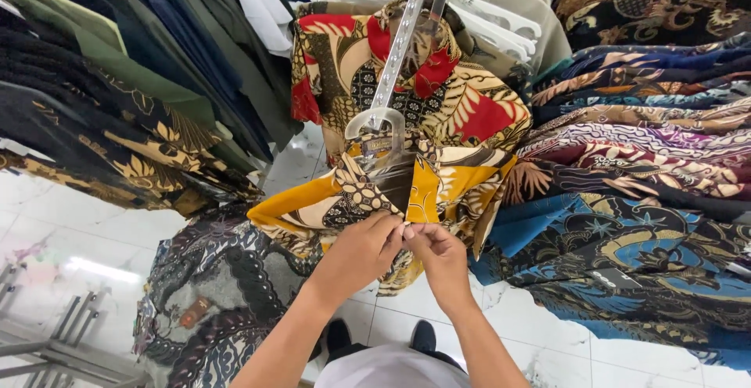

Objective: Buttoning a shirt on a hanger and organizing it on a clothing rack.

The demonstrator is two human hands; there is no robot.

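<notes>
**Both hands pinching shirt front on clear hanger**

The red, yellow and cream patterned batik shirt [407, 122] hangs front and centre on a clear plastic hanger [391, 83], between two crowded racks. The left hand [356, 255] and right hand [442, 255] meet at the shirt's front opening, low on the placket, fingertips touching. Left fingers [391, 228] are curled and pressed together, pinching the fabric edge; right fingers [422, 233] pinch the opposite edge, thumb against forefinger. Whether a button sits between them cannot be told, too small.

Judgement on doing it well: keep both edges aligned and flat, hold the grip close to the placket, and avoid pulling down hard, since the shirt could slip off the hanger shoulders.

No true containers. The racks do the holding: the left rack carries dark plain and gold-on-black patterned shirts [117, 106]; the right rack holds blue, purple and brown batik shirts [641, 169], tightly packed. White plastic hangers [485, 20] bunch behind the shirt. A grey-black patterned cloth [219, 294] hangs low at left. White marble-look tile floor [62, 231] below, with a grey metal rack frame [55, 341] at the lower left corner. Dark shoes [422, 333] are visible at the bottom.
</notes>
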